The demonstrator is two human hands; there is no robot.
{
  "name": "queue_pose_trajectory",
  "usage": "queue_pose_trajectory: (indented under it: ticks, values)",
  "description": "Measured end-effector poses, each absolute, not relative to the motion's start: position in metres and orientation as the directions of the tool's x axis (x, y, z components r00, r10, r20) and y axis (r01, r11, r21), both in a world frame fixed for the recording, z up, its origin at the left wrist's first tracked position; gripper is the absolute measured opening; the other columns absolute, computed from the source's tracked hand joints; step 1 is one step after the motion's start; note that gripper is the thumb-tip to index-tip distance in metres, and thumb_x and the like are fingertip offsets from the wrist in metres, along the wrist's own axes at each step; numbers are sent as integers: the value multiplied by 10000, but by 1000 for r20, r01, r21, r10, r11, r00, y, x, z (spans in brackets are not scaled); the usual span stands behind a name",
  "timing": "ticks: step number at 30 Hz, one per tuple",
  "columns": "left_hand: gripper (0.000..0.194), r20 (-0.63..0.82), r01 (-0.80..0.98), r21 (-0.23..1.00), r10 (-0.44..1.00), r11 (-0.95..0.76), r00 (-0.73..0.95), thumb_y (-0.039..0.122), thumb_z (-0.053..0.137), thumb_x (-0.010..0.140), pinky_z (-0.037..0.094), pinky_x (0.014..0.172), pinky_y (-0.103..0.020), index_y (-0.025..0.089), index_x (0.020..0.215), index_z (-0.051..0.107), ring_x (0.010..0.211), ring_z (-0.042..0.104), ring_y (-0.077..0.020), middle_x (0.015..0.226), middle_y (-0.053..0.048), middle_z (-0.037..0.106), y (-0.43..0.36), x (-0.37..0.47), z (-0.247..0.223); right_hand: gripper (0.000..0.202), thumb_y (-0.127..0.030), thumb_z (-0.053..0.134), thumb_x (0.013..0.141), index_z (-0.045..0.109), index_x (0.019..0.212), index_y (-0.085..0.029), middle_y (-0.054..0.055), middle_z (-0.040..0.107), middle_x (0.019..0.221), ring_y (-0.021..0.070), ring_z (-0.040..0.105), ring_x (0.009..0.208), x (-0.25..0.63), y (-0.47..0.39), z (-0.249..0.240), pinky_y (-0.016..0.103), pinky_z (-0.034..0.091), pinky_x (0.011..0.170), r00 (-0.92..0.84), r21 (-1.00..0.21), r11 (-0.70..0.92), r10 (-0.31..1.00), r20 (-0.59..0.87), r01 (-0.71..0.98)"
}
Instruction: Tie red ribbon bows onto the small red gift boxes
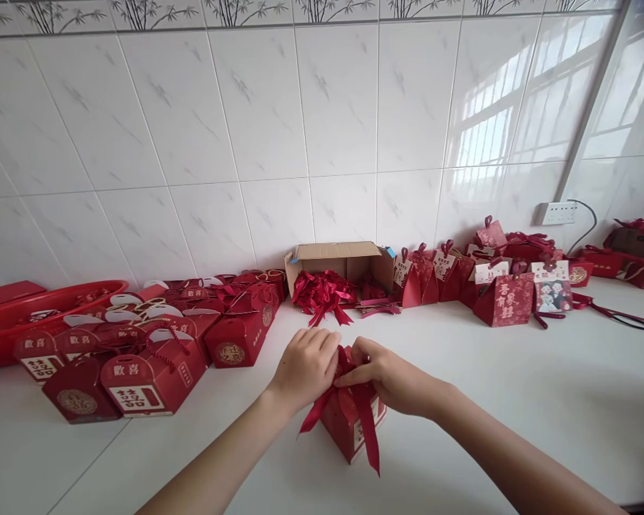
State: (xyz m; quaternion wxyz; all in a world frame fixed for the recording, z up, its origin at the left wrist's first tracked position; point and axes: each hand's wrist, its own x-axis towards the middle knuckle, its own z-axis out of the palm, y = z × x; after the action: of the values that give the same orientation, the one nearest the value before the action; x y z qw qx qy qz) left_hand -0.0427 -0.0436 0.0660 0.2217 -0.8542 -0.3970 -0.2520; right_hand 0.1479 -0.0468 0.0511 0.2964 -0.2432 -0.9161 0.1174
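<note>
A small red gift box [339,422] stands on the white table right in front of me. Red ribbon [368,429] is looped at its top, with two tails hanging down over the sides. My left hand [308,365] has its fingers curled closed on the ribbon at the upper left of the box. From the right, my right hand [389,373] pinches the same ribbon, its index finger lying across the middle of the loop. The fingertips of the left hand are partly hidden, and both hands cover much of the box's top.
Behind the hands, an open cardboard box [337,250] lies on its side, full of red ribbons [322,292]. Several red gift boxes [153,375] crowd the left, beside a red basin [104,286]. Triangular red boxes [512,300] line the right, below a wall socket [558,213].
</note>
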Motion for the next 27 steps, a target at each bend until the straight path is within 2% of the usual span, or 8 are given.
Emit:
queue_pose_trajectory:
  ticks: [2, 8, 12, 17, 21, 23, 25, 27]
  values:
    - [192, 577, 772, -153, 579, -616, 576, 88, 378, 820, 410, 660, -327, 181, 776, 540, 722, 552, -199, 748, -44, 610, -45, -42, 69, 528, 57, 410, 787, 712, 986, -327, 31, 407, 806, 138, 421, 743, 148, -47, 51, 240, 417, 628, -704, -372, 851, 519, 484, 371]
    - [105, 403, 722, 350, 792, -596, 458, 114, 487, 745, 435, 652, -251, 209, 777, 517, 731, 566, -146, 789, 11, 626, -49, -41, 82, 473, 13, 433, 822, 700, 1009, -330, 38, 442, 851, 138, 454, 775, 148, -48, 52, 237, 438, 637, -696, -423, 836, 534, 480, 350]
    - [125, 428, 766, 267, 784, -584, 449, 79, 459, 706, 415, 682, -281, 203, 685, 458, 725, 530, -162, 712, 13, 582, -50, -40, 82, 436, -15, 441, 842, 710, 986, -326, 36, 437, 828, 139, 451, 763, 147, -47, 51, 240, 432, 628, -686, -421, 840, 529, 498, 342]
    - [132, 434, 739, 298, 776, -604, 458, 94, 434, 723, 391, 557, -230, 210, 683, 387, 606, 488, -127, 649, 32, 519, -50, -40, 77, 444, -5, 444, 835, 722, 934, -336, 28, 424, 829, 141, 435, 777, 147, -47, 49, 254, 416, 655, -685, -398, 848, 521, 509, 350]
    - [187, 530, 770, -125, 614, -626, 585, 33, 392, 715, 358, 575, -282, 197, 630, 424, 600, 497, -160, 591, 5, 528, -47, -40, 73, 411, -23, 489, 825, 726, 922, -344, 14, 402, 797, 135, 407, 746, 147, -45, 48, 258, 390, 651, -676, -347, 864, 503, 538, 366]
    - [195, 545, 782, -239, 587, -576, 599, 29, 385, 722, 353, 582, -304, 192, 645, 460, 598, 506, -176, 591, -10, 544, -47, -40, 72, 407, -11, 495, 814, 734, 900, -329, 14, 398, 796, 133, 406, 743, 146, -45, 48, 256, 387, 646, -678, -349, 870, 490, 547, 348]
    - [172, 551, 815, -166, 633, -555, 544, 36, 409, 707, 379, 608, -312, 186, 723, 494, 650, 534, -188, 664, -23, 580, -48, -40, 74, 434, 15, 488, 799, 734, 905, -326, 14, 397, 806, 131, 410, 751, 146, -44, 48, 254, 393, 652, -682, -365, 870, 488, 545, 331]
    - [227, 510, 811, 22, 704, -584, 493, 44, 430, 699, 419, 663, -306, 185, 856, 512, 744, 564, -187, 795, -29, 617, -48, -39, 76, 466, 30, 478, 794, 725, 941, -336, 15, 400, 820, 129, 416, 763, 147, -45, 47, 255, 406, 670, -685, -384, 864, 496, 534, 326]
